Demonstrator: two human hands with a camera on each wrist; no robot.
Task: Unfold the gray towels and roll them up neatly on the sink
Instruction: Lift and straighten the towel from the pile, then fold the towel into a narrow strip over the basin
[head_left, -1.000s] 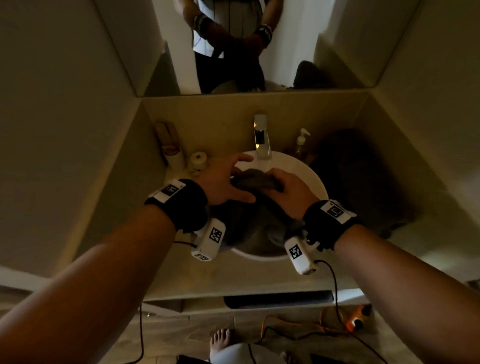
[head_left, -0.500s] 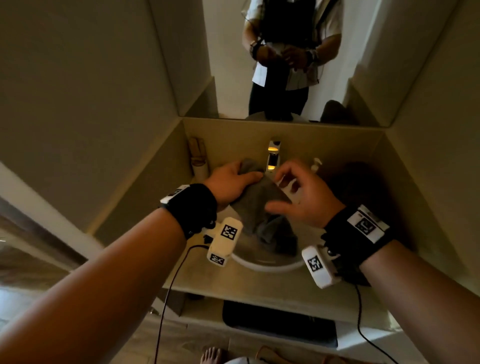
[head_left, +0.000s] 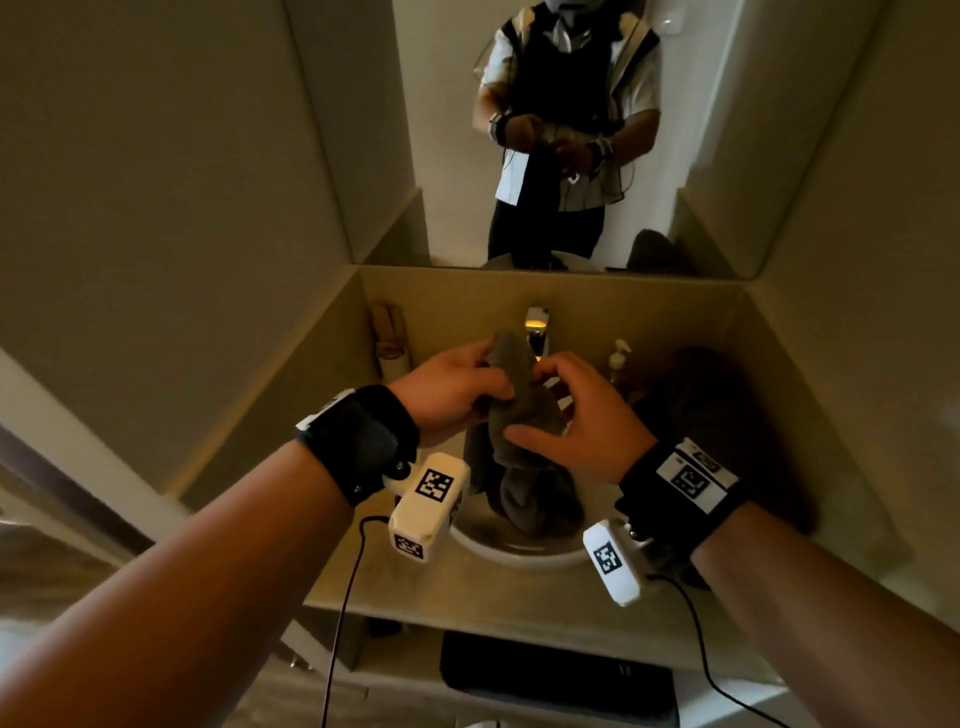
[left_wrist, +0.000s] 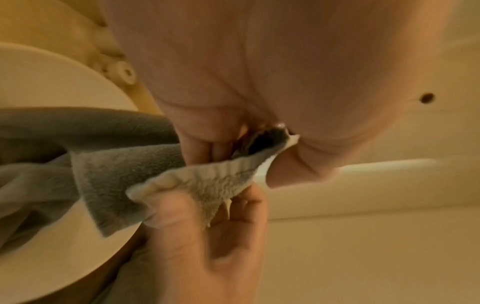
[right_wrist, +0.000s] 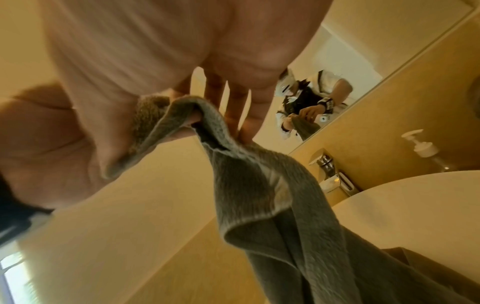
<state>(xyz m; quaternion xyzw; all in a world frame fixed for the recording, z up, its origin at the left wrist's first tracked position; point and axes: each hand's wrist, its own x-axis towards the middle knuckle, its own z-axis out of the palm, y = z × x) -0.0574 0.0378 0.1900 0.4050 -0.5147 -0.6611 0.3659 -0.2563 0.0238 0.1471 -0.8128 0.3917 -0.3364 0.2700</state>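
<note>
A gray towel hangs from both hands above the white sink basin, its lower part bunched inside the bowl. My left hand pinches the towel's top corner between thumb and fingers. My right hand sits just right of it and pinches the adjoining edge, thumb in front. In the right wrist view the towel drapes down from the fingers toward the basin.
A dark heap of more towels lies on the counter right of the basin. A faucet and a soap dispenser stand behind it, a cup at back left. Walls close in on both sides; the mirror is above.
Both hands have risen from the basin's rim with the towel, which has gone from a bundle in the bowl to hanging lengthwise. The right hand has shifted its hold to the upper edge.
</note>
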